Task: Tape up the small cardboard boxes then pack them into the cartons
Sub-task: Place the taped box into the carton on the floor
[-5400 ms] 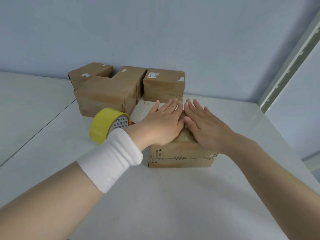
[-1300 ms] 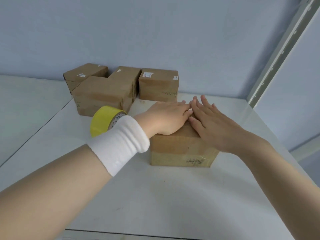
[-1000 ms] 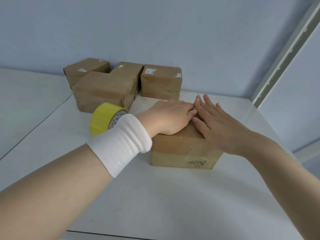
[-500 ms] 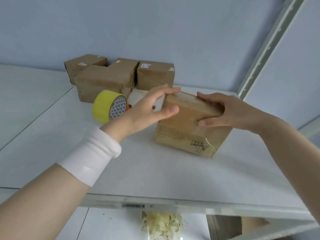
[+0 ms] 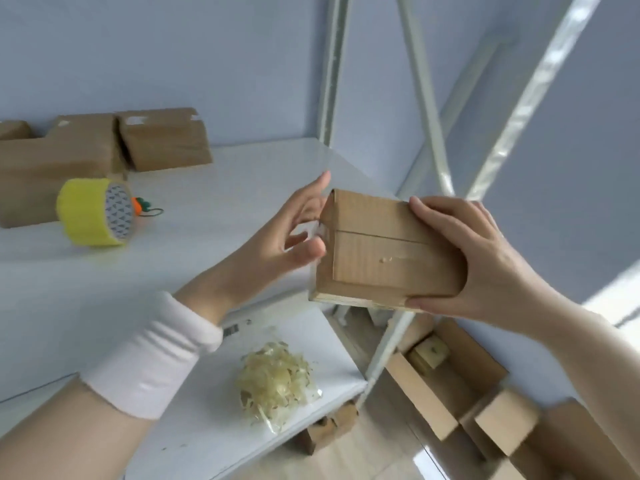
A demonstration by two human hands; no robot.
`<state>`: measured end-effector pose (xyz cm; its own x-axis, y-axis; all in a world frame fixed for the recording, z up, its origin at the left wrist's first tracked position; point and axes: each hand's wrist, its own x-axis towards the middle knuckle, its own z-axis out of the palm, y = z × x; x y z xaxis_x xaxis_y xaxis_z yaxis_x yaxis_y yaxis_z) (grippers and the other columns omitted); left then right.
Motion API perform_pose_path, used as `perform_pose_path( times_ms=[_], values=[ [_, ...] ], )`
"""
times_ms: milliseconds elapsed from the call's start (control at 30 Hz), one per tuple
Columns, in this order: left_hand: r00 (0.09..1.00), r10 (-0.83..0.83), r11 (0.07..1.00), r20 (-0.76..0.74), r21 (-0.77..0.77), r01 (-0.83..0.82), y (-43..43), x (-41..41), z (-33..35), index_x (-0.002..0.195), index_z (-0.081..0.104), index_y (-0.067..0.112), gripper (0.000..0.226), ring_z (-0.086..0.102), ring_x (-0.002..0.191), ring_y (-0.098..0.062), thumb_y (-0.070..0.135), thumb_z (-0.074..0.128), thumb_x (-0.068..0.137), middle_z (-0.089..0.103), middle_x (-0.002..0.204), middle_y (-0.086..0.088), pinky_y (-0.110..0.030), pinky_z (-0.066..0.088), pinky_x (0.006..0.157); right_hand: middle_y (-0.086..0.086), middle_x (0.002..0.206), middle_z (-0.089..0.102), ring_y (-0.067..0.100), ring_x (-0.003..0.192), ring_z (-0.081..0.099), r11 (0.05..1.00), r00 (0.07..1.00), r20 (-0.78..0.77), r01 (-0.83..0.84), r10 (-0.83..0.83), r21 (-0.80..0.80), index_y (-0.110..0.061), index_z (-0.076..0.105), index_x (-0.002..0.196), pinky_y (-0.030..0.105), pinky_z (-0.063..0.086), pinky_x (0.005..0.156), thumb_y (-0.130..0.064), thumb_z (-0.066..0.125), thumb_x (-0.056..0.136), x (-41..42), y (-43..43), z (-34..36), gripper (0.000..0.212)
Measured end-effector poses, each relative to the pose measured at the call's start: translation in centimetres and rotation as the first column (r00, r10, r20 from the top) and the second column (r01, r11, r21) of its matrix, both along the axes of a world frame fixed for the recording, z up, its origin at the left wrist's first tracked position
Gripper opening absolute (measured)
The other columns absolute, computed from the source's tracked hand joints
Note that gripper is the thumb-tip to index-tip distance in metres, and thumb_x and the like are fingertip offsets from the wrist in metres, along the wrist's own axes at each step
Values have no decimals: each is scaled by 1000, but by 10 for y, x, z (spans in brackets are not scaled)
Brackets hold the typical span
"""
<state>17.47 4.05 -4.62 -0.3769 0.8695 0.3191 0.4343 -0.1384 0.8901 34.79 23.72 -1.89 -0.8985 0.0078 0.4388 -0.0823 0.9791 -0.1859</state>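
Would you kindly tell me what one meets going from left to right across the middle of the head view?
yellow tape roll → orange trinket → left hand → small cardboard box → right hand

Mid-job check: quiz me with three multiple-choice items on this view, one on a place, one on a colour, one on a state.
1. Where is the tape roll?
A. on the upper shelf
B. in a floor carton
C. on the floor

2. What colour is the tape roll?
A. blue
B. yellow
C. red

3. How is the small box?
A. resting on the shelf
B. lying in a carton
C. held in the air by both hands

1 A: it lies on that shelf.
2 B: its outside is yellow.
3 C: the left hand and right hand hold its ends, clear of the shelf.
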Motion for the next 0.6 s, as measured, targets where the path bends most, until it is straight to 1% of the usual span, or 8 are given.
perform_pose_path(
  times_ms=[100,167,233,333,433,500,567,600],
  values=[
    [982,-100,976,158,-177,128,37,25,-10,128,38,54,91,38,129,5,96,40,48,41,140,25,-38,33,109,2,131,42,23,115,39,991,990,-69,126,-123,49,-17,36,140,33,31,98,-52,76,56,51,10,-15,99],
    [943,-201,930,266,-251,269,62,48,-18,133,40,44,99,44,128,-5,94,44,48,46,138,19,-46,37,107,7,133,43,25,116,39,975,979,-106,187,-175,117,-16,38,141,37,34,98,-57,72,62,87,19,-30,95],
    [913,-276,894,299,-270,358,85,75,-28,134,39,37,99,45,127,-8,89,53,51,44,141,10,-42,39,105,8,136,40,27,122,38,956,968,-147,229,-204,184,-16,36,139,44,37,101,-57,67,70,124,29,-48,87],
    [954,-257,910,156,-295,293,123,125,-46,117,44,50,69,45,125,-9,72,62,54,35,142,5,-37,39,106,11,143,32,32,133,31,930,945,-192,304,-266,205,-17,33,138,58,33,105,-46,72,73,177,47,-80,81],
    [983,-181,961,-37,-218,169,158,183,-75,114,40,51,74,29,126,6,69,68,48,21,138,16,-17,28,108,12,153,13,32,143,8,869,865,-106,494,-491,4,-25,16,147,57,13,112,-49,77,60,232,59,-115,108],
    [977,-133,987,-164,-108,117,178,224,-94,121,39,45,85,17,125,18,73,71,46,16,138,16,1,17,100,7,157,-2,20,145,-1,702,758,-5,602,-652,-380,-29,7,149,48,10,112,-56,70,60,267,60,-136,112],
    [962,-109,994,-251,-14,110,197,260,-114,126,44,34,86,18,133,5,69,71,52,17,142,5,-6,19,104,-7,158,-4,11,144,4,340,665,143,540,-733,-770,-37,9,148,41,20,113,-62,69,64,298,60,-153,106],
    [952,-98,993,-291,33,112,208,278,-124,127,47,27,86,21,136,-4,65,73,55,18,143,1,-14,23,108,-9,158,1,12,144,11,134,639,223,461,-737,-877,-40,9,146,41,25,112,-65,69,64,311,61,-161,104]
  ],
)
